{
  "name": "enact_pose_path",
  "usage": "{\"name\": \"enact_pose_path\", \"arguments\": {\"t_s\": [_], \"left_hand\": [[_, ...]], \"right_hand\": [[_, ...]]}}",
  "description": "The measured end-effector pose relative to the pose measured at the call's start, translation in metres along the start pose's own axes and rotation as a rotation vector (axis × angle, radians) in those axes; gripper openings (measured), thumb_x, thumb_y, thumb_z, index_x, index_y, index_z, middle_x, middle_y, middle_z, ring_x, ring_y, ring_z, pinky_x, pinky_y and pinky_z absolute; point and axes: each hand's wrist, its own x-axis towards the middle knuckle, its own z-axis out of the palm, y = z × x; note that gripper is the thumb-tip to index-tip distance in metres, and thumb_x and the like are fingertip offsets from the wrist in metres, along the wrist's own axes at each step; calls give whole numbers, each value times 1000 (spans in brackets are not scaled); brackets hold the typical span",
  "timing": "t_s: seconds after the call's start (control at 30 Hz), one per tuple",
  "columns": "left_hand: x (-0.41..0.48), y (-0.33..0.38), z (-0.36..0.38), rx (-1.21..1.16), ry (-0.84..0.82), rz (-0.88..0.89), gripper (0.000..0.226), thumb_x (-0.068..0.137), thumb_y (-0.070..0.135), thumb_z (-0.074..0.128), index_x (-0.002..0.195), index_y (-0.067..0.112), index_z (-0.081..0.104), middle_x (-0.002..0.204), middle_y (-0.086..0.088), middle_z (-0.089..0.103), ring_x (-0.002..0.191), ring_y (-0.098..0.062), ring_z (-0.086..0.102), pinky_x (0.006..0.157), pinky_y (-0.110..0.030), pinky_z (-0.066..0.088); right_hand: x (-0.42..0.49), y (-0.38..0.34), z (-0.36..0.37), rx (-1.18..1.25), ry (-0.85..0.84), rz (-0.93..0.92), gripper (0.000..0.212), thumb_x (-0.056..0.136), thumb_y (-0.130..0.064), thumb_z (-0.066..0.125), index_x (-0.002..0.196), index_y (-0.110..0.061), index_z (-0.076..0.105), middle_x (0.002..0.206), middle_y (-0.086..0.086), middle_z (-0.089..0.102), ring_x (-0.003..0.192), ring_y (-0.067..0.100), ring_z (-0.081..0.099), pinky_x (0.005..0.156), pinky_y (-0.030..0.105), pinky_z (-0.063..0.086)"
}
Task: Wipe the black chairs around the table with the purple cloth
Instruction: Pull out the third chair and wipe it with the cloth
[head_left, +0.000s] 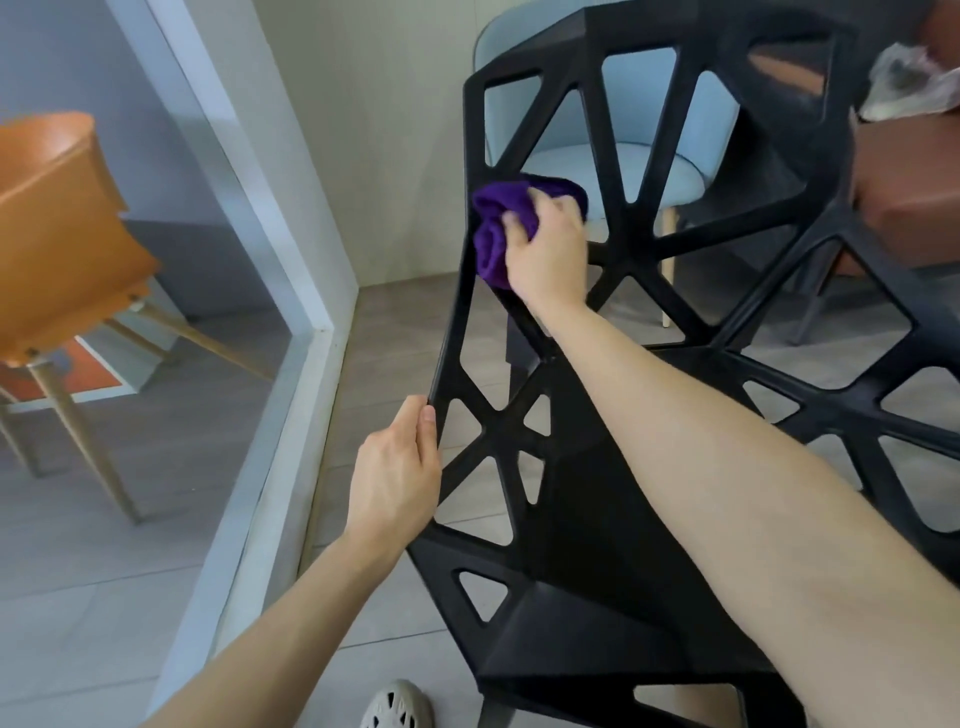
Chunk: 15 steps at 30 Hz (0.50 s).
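Observation:
A black plastic chair (582, 519) with triangular cut-outs fills the middle and right of the head view, tilted toward me. My right hand (548, 254) grips a bunched purple cloth (496, 228) and presses it against the chair's upper left strut. My left hand (397, 467) holds the chair's left edge lower down, thumb on the front and fingers curled behind the rim.
A glass partition with a white frame (270, 291) stands left, an orange chair (62, 228) behind it. A light blue chair (639, 161) and a brown seat (904, 197) sit behind the black chair. Grey floor tiles and my shoe (397, 704) lie below.

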Motion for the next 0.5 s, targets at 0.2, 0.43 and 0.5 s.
{"name": "enact_pose_path", "arguments": {"t_s": [0.2,0.43,0.5], "left_hand": [[0,1,2,-21,12,8,33,114,37,31,89,23,47,60,-1,57,52,-24,55,51,-45,45],[-2,0,1,-52,-7,-4,34,115,37,31,89,23,48,62,-3,58,54,-28,55,54,-52,48],[-2,1,0,-62,-6,-7,35,115,37,31,89,22,48,62,-3,58,55,-28,56,55,-53,49]], "right_hand": [[-71,20,14,-22,-321,13,17,108,-25,59,110,-14,72,103,2,68,93,20,67,92,38,56],[-17,-17,30,346,64,450,28,108,-33,61,125,-14,72,114,3,73,104,21,72,90,34,61],[-20,-27,32,357,-8,372,42,102,-45,66,132,-16,69,121,3,68,107,20,67,97,38,59]]}}
